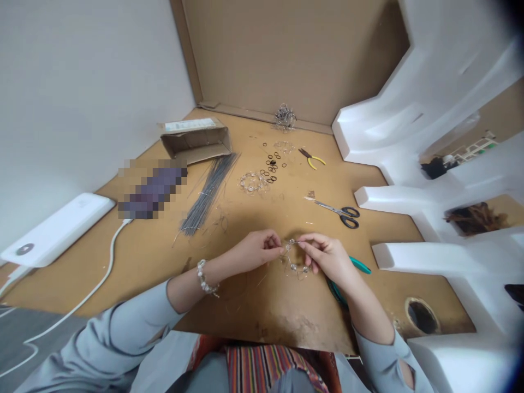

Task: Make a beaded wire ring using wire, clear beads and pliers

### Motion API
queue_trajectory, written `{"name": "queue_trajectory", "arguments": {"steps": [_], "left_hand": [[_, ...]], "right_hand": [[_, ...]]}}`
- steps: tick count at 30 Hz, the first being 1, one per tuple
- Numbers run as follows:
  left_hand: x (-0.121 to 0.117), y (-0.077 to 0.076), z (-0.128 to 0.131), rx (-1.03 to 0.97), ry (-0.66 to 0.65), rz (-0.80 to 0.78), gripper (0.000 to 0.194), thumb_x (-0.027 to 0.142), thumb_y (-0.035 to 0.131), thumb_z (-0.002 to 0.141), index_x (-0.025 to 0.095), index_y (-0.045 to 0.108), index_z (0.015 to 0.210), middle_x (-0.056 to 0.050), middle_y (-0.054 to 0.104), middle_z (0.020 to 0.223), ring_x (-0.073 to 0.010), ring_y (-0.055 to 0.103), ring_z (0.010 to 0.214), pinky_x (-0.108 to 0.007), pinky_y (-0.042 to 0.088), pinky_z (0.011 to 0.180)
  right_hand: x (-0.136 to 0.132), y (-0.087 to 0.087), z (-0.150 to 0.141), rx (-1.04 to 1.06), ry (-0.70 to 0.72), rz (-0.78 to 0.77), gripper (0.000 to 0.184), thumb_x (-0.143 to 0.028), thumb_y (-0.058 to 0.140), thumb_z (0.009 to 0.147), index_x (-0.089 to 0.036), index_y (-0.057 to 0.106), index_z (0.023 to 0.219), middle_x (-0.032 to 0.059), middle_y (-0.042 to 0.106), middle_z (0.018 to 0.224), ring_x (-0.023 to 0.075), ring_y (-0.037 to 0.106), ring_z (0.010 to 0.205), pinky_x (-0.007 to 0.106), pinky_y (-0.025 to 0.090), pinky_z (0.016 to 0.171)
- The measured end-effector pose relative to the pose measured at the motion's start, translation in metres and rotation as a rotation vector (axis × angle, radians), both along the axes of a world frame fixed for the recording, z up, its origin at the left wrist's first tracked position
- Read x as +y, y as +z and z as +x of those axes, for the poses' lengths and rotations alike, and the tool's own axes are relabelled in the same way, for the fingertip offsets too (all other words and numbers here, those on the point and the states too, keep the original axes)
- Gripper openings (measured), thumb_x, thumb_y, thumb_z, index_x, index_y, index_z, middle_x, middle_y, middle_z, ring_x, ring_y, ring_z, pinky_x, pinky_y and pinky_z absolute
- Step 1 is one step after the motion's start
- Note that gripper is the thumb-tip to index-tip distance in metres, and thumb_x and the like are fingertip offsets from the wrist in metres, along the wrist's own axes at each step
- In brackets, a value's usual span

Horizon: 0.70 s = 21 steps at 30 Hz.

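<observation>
My left hand (257, 250) and my right hand (327, 256) meet over the brown board (164, 245), both pinching a thin wire strung with clear beads (295, 261). The fingertips of both hands are closed on the wire near its top. The beaded loop hangs down between the hands. A beaded bracelet (203, 278) sits on my left wrist. Teal-handled pliers (355, 266) lie on the board under my right hand, partly hidden by it.
Scissors (341, 213), yellow-handled pliers (311, 158), a finished bead ring (251, 182), small dark rings (272, 166), a bundle of straight wires (208, 192), a wire tangle (284, 117), a cardboard box (195, 139), a white power bank (57, 228) with cable. White foam blocks (429, 136) stand right.
</observation>
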<state>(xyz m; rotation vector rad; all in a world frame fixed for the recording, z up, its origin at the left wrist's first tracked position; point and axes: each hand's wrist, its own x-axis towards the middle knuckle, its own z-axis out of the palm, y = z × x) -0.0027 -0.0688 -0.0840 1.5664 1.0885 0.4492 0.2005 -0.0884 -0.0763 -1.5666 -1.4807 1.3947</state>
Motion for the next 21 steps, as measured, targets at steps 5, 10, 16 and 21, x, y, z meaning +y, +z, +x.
{"name": "queue_trajectory", "arguments": {"steps": [5,10,16,21], "left_hand": [[-0.002,-0.003,0.001,0.004,-0.011,0.206,0.011,0.026,0.056,0.079,0.016,0.057,0.083,0.002,0.055,0.068,-0.0092,0.049,0.059,-0.02,0.039,0.054],[-0.005,0.006,-0.002,0.05,-0.176,0.47,0.007,0.019,0.054,0.079,0.017,0.059,0.084,0.001,0.056,0.079,-0.009,0.052,0.065,-0.019,0.041,0.06],[-0.008,0.004,0.0,0.403,-0.325,0.76,0.007,0.014,0.048,0.08,0.017,0.054,0.08,-0.002,0.057,0.074,-0.0139,0.056,0.064,-0.023,0.04,0.058],[-0.011,-0.002,0.003,0.468,-0.351,0.833,0.007,0.013,0.048,0.079,0.017,0.052,0.083,-0.002,0.059,0.067,-0.0164,0.058,0.059,-0.024,0.039,0.054]], "right_hand": [[-0.001,-0.001,-0.002,-0.04,-0.004,0.018,0.033,-0.044,0.057,0.076,-0.015,0.064,0.092,-0.0044,0.056,0.047,0.0069,0.046,0.032,0.018,0.034,0.036],[-0.001,-0.002,-0.001,-0.054,-0.007,0.02,0.032,-0.043,0.056,0.077,-0.015,0.064,0.092,-0.0046,0.055,0.047,0.0066,0.045,0.032,0.018,0.034,0.036],[-0.002,-0.004,0.0,-0.084,0.015,0.044,0.031,-0.041,0.055,0.079,-0.016,0.065,0.093,-0.005,0.055,0.047,0.0067,0.045,0.032,0.018,0.035,0.037],[-0.004,-0.004,-0.001,-0.131,0.009,0.073,0.03,-0.041,0.054,0.08,-0.017,0.066,0.093,-0.0042,0.056,0.048,0.0068,0.046,0.033,0.018,0.037,0.038]]}}
